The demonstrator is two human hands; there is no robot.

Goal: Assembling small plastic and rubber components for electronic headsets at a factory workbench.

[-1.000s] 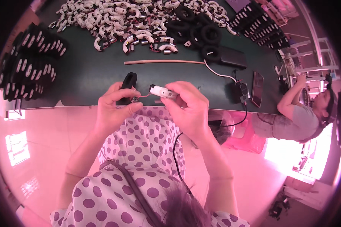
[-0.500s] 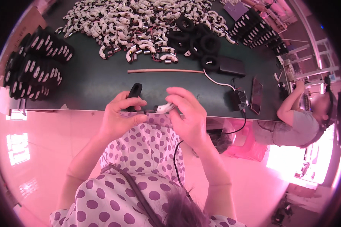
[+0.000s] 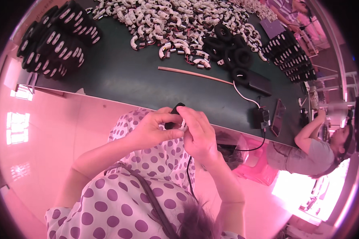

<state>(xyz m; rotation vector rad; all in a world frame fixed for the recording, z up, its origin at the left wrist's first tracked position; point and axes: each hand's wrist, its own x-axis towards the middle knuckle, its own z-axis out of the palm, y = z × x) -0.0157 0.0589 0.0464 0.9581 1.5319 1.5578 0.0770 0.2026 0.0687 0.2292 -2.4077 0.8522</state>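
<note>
My left hand [image 3: 153, 129] and my right hand [image 3: 197, 133] are pressed together just in front of the dark green table's near edge [image 3: 119, 101], above my polka-dot lap. Between them they grip a small black part [image 3: 174, 113] whose top end sticks up above the fingers. A small white piece [image 3: 182, 126] shows between my thumbs, against the black part. A thin black cable [image 3: 188, 175] hangs down below my right hand. Most of both pieces is hidden by my fingers.
A large heap of white curved parts [image 3: 167, 20] covers the far table. Black oval parts [image 3: 56, 38] are stacked at far left, black rings [image 3: 231, 49] at centre right. A thin wooden stick [image 3: 195, 74], a black box [image 3: 259, 83], a phone [image 3: 278, 116]. Another person [image 3: 311, 153] sits at right.
My hands have drawn back from over the table toward my lap and closed tighter together; the white piece, earlier held out in my right fingers, now sits against the black part.
</note>
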